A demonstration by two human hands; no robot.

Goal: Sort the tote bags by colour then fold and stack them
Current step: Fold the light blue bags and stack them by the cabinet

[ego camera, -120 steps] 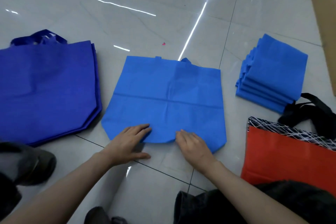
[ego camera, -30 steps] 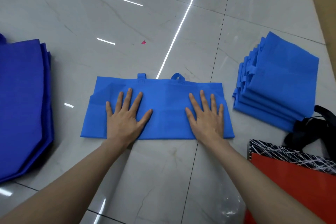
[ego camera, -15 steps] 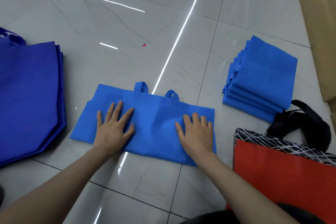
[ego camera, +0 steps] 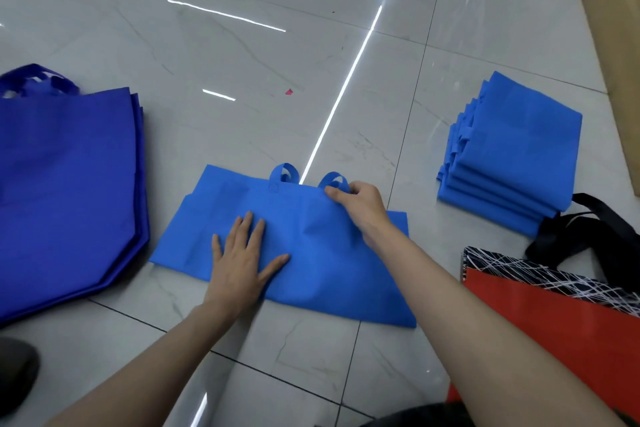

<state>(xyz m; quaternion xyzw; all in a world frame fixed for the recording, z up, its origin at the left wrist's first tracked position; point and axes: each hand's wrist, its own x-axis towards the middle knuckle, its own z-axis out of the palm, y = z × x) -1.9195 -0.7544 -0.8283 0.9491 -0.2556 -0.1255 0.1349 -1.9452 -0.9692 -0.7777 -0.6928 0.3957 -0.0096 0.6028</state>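
The light-blue tote bag (ego camera: 322, 267) lies on the tiled floor (ego camera: 242, 55), folded in half into a wide band, its two handle loops (ego camera: 284, 173) poking out at the far edge. The left grip (ego camera: 242, 263) is released, pressing flat on the fabric with fingers spread. The right grip (ego camera: 360, 204) pinches the bag's far edge at the right-hand loop. To the right sits a stack of folded light-blue bags (ego camera: 512, 149). A pile of dark-blue tote bags (ego camera: 62, 184) lies flat on the left. A red bag (ego camera: 554, 322) with black straps (ego camera: 588, 229) lies near right.
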